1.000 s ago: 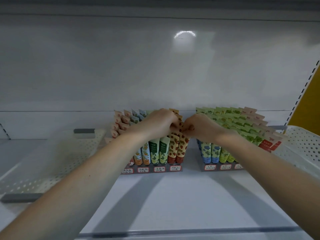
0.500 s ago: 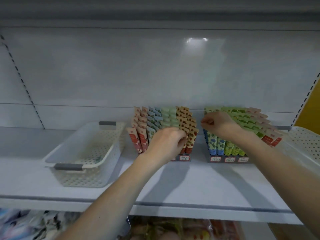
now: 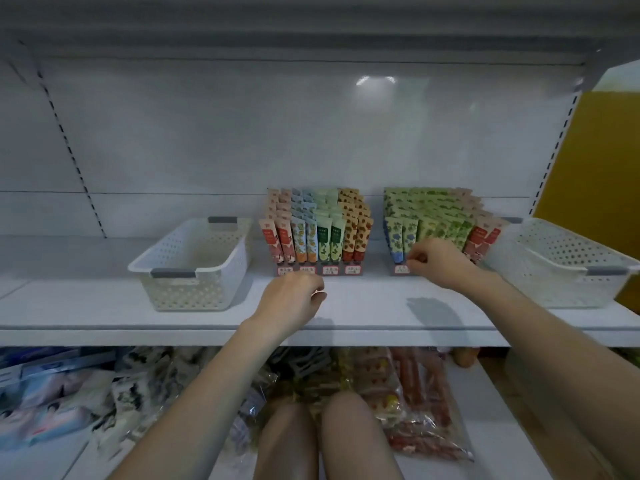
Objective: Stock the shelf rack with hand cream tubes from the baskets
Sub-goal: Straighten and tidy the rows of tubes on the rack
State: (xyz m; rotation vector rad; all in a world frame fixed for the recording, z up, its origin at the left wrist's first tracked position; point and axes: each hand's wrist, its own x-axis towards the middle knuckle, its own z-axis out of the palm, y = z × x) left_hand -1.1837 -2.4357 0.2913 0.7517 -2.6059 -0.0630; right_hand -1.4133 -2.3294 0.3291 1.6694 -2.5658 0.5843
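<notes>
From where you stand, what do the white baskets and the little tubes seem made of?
Left basket and right basket: probably moulded plastic, matte white, judging by the perforated walls and grey handle grips. Hand cream tubes: likely soft printed plastic with flat crimped tops; laminate cannot be ruled out.

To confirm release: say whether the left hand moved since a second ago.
Yes. The left hand has come off the left rack, back toward the front of the shelf.
</notes>
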